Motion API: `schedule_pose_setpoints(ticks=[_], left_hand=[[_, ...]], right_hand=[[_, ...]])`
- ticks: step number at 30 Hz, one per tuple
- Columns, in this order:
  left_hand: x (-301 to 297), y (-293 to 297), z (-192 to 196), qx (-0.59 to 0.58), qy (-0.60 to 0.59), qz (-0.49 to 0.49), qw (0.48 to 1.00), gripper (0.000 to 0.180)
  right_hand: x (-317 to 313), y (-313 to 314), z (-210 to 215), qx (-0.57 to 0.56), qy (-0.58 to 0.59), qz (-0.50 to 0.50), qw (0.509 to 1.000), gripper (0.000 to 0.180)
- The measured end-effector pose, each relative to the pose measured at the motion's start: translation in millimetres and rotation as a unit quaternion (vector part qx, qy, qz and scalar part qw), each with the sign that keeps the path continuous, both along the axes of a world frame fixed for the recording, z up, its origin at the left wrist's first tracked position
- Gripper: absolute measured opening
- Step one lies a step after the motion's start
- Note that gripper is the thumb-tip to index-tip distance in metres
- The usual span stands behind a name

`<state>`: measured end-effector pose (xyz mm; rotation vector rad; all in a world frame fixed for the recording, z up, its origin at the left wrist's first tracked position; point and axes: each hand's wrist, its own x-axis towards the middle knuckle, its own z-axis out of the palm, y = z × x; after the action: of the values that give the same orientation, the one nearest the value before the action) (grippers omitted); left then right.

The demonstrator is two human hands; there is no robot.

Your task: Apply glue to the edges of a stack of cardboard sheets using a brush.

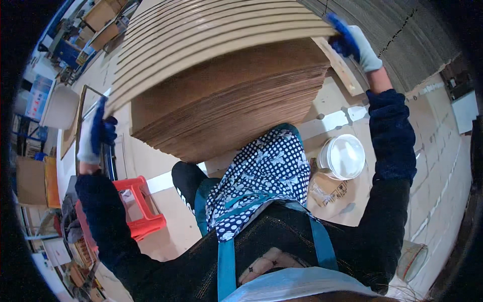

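Left hand [98, 132] at 9 o'clock, gloved fingers curled around edge of cardboard sheet bundle [211, 45]. Right hand [354, 44] at 1 o'clock, clamped on opposite edge. Bundle spans 12 o'clock, above cardboard stack [226, 105].

A flattened brown carton [329, 191] with dark printing lies on the floor beside a white bucket; possibly more cartons [103, 22] far upper left

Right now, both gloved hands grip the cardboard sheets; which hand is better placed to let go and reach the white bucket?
The right hand. The white bucket sits below its forearm, while the left hand holds the cardboard sheets at the far end, above the red crate.
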<state>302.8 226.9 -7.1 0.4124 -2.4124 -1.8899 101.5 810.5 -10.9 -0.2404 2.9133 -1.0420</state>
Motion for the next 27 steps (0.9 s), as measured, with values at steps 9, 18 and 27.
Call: schedule_pose_setpoints(ticks=[9, 18, 27], left_hand=[[2, 60, -56, 0.008, 0.147, 0.118, 0.982, 0.019], [-37, -2, -91, -0.146, 0.094, 0.086, 0.981, 0.012], [-2, -15, -51, -0.215, 0.015, 0.088, 0.972, 0.024]], right_hand=[[-39, 6, -105, -0.001, 0.36, -0.051, 0.932, 0.046], [-48, -29, -82, 0.217, 0.222, -0.12, 0.943, 0.042], [-36, 22, -50, 0.077, 0.132, -0.126, 0.98, 0.055]])
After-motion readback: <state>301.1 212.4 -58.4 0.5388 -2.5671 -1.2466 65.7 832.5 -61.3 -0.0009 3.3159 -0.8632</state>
